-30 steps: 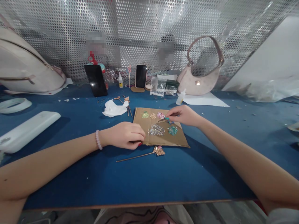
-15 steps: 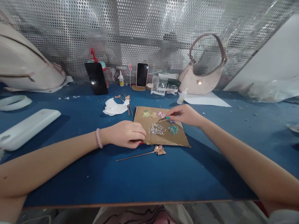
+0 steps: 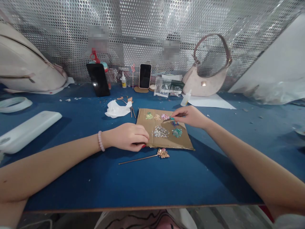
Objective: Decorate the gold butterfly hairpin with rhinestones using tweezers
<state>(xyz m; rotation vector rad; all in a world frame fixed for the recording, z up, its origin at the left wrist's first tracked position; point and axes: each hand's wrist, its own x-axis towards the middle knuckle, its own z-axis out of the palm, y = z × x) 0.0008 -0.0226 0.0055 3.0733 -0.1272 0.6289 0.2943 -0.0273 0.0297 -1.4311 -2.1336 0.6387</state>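
Observation:
Tweezers [image 3: 168,119] with a teal part are pinched in my right hand [image 3: 188,116], their tip low over the cardboard [image 3: 164,143]. Small piles of gems lie on that sheet: green [image 3: 149,115], peach [image 3: 157,117], pink [image 3: 165,116], blue [image 3: 175,123], teal [image 3: 177,132] and a larger silvery pile [image 3: 160,131]. Whether the tip grips a gem is too small to tell. My left hand [image 3: 130,136], fingers curled, holds the cardboard by its near left corner. Just in front lies a hairpin [image 3: 163,153] with a rose-gold butterfly-like head and a long stem.
Crumpled white paper [image 3: 118,109] and more hairpins [image 3: 132,109] lie behind my left hand. A glue bottle [image 3: 186,98] stands beyond my right hand. Farther back are a phone [image 3: 145,76], a black tablet-like device [image 3: 98,79], clear bags [image 3: 162,86] and a handbag [image 3: 205,78].
My right hand has shifted slightly to the right, and the tweezers' tip has moved up and right, away from the silvery pile. My left hand has stayed in place.

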